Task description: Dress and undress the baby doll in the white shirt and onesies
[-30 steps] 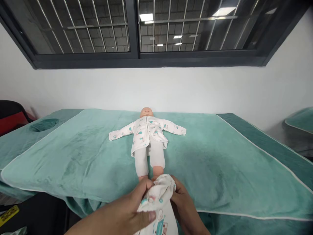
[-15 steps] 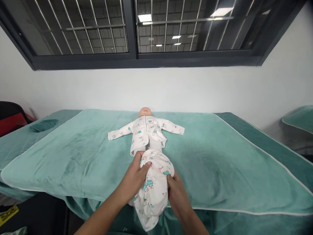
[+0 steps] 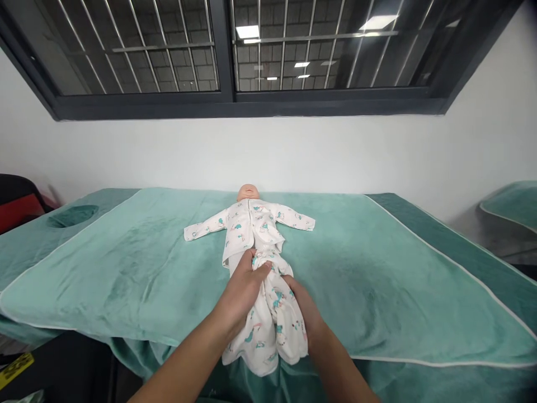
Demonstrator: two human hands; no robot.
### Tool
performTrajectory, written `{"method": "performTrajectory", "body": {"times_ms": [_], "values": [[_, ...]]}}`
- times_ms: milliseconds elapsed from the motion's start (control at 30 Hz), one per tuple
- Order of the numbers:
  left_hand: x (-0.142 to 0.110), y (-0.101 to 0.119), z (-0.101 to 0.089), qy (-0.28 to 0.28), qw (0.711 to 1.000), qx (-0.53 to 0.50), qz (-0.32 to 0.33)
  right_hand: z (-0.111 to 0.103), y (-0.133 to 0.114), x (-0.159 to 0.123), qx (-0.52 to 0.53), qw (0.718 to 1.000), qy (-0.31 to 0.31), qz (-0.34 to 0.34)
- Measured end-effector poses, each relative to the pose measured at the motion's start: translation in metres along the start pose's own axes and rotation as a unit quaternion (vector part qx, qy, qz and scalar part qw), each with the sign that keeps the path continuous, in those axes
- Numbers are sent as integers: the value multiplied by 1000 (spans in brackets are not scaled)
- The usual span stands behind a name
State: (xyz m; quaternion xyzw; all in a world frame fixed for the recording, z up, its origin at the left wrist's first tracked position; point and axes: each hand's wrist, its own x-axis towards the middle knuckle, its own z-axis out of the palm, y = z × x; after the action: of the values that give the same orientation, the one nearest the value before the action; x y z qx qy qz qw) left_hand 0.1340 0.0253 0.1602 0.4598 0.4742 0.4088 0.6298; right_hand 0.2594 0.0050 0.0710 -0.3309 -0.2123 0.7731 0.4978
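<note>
A baby doll (image 3: 248, 192) lies on its back on the teal bed cover, head towards the wall and arms spread. It wears a white printed jacket (image 3: 240, 226) that hangs apart at the lower front. White baby trousers (image 3: 258, 336) with the same print lie over its lower body, legs hanging past the bed's near edge. My left hand (image 3: 243, 288) grips the waistband, thumb on top. My right hand (image 3: 302, 302) is closed on the trousers' right side, its fingertips partly hidden by cloth. The doll's legs are covered by the fabric and my hands.
The teal cover (image 3: 390, 280) has pale piping along its edge. A hole (image 3: 73, 216) is in the bed at the left. Behind are a white wall and a barred window (image 3: 235, 103). A black and red chair (image 3: 20, 207) stands far left, a dark object (image 3: 62, 366) at lower left.
Both hands have moved the trousers upward towards the jacket. The bunched cloth has spread out, and two trouser legs now show.
</note>
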Motion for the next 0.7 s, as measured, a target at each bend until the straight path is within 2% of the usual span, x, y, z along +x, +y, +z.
{"method": "performTrajectory", "body": {"times_ms": [133, 233, 433, 600, 700], "values": [[19, -10, -12, 26, 997, 62, 30, -3, 1, -2, -5, 997, 35, -69], [31, -17, -18, 27, 990, 122, 64, -5, 2, -5, 5, 994, 43, -96], [39, -15, -13, 62, 961, 230, 141, -6, 0, -6, 19, 994, 16, -110], [63, -12, -8, 96, 919, 343, 169, -18, -5, 9, -63, 989, -18, -135], [73, -13, -6, 101, 881, 414, 204, -24, -20, 21, -178, 964, -17, -198]]}}
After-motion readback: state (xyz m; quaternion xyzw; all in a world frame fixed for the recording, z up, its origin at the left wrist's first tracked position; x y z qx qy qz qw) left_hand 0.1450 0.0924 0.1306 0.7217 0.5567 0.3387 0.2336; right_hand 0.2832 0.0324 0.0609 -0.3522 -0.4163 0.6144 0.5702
